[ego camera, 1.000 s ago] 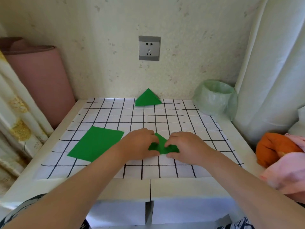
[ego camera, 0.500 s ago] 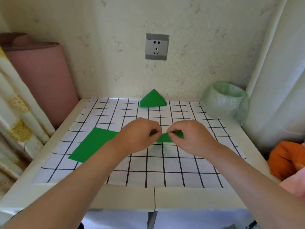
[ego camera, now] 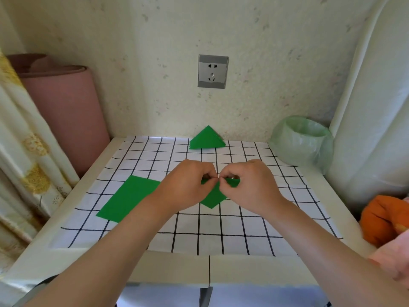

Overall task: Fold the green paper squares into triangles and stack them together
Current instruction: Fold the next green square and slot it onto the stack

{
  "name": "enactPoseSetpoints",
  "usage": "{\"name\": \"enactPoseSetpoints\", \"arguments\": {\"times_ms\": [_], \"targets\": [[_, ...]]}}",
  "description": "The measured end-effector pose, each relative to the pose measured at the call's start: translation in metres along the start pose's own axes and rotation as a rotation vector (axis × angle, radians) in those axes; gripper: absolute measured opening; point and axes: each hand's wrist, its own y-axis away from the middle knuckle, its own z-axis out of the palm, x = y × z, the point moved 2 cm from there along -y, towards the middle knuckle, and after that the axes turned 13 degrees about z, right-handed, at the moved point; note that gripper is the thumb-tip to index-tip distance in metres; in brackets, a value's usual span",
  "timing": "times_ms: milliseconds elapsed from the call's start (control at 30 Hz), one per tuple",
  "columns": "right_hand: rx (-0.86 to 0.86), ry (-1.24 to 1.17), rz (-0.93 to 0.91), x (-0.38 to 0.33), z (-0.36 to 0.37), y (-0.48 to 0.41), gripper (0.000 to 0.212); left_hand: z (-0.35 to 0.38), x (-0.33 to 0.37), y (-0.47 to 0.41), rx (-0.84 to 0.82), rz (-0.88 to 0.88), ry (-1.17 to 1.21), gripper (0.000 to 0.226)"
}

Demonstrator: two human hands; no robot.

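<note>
Green paper triangle (ego camera: 213, 199) at table (ego camera: 168, 267) middle, top edge pinched by your left hand (ego camera: 188, 185) and right hand (ego camera: 250, 185). Fold looks done; next carry it onto the triangle stack (ego camera: 207, 139) at the far edge.

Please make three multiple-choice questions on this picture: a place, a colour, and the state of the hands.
1. Where is the stack of triangles? A far edge of the table, under the socket; B near edge; C left corner.
2. The roll at left is: A blue; B pink; C black.
3. The left hand and right hand on the paper being folded: A both pinch it; B both lie flat; C neither touches.
Key: 1A, it lies by the wall; 2B, plainly pink; 3A, fingers curl on its top edge.
</note>
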Motion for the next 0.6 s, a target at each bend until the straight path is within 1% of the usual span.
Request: {"name": "enactPoseSetpoints", "arguments": {"times_ms": [167, 333, 467, 600], "targets": [[0.047, 0.092, -0.044, -0.001, -0.002, -0.001, 0.018, -0.005, -0.001, 0.000, -0.041, -0.004, -0.015, 0.011], [0.058, 0.139, -0.052, 0.010, -0.009, -0.008, 0.017, -0.018, -0.013, 0.002, -0.056, -0.059, -0.028, 0.013], [0.072, 0.121, 0.029, 0.026, -0.020, -0.015, 0.013, -0.033, -0.024, 0.006, -0.047, -0.116, -0.081, 0.016], [0.129, 0.095, 0.129, 0.034, -0.024, -0.016, 0.011, -0.036, -0.026, 0.008, -0.043, -0.141, -0.101, 0.015]]}}
